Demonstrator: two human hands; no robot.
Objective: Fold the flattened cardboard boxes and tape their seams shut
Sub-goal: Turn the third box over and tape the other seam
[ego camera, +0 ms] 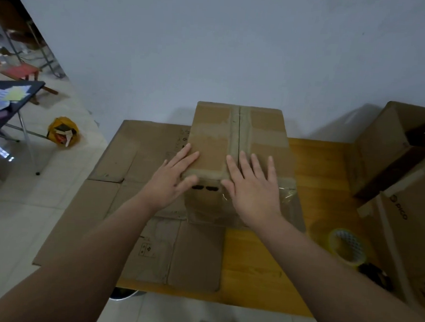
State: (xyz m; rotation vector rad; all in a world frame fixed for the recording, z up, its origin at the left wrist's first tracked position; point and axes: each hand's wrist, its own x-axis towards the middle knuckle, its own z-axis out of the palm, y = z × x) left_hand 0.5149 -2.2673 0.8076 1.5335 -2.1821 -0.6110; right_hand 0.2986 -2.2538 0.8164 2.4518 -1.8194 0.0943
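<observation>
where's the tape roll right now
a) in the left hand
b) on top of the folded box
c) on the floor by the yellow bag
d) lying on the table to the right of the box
d: the tape roll lies on the wooden table, right of the folded box, while the left hand and right hand press flat on the box.

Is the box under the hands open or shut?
Shut. The box has its top flaps folded flat, meeting at a middle seam, and both the left hand and right hand press on it.
</observation>
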